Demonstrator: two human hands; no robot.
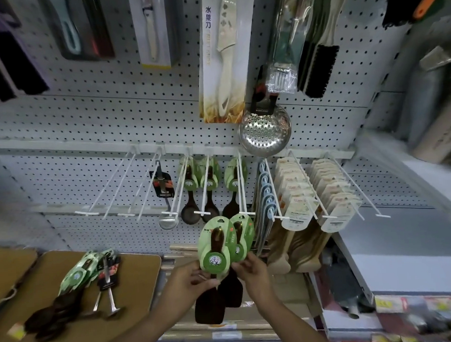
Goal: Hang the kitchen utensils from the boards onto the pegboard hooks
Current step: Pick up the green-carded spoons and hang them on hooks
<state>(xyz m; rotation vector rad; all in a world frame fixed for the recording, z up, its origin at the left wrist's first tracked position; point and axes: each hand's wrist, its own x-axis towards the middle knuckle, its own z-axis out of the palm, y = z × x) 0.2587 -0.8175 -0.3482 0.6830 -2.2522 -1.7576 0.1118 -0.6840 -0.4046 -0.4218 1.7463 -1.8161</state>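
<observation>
Lower centre of frame: two carded spatulas held up before the pegboard.

Left hand grips the front spatula; right hand pinches the rear spatula. Each has a green oval card over a dark brown handle and flat blade. More utensils lie on the brown board, lower left.

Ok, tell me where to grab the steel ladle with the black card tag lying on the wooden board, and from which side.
Take the steel ladle with the black card tag by its thin bare shaft between tag and bowl, coming from above. It lies flat on the wooden board, bowl towards you, and its right side looks clear; the green-carded dark wooden spoons crowd its left side. That probably leaves the tag's hanging hole free for a hook.
</observation>
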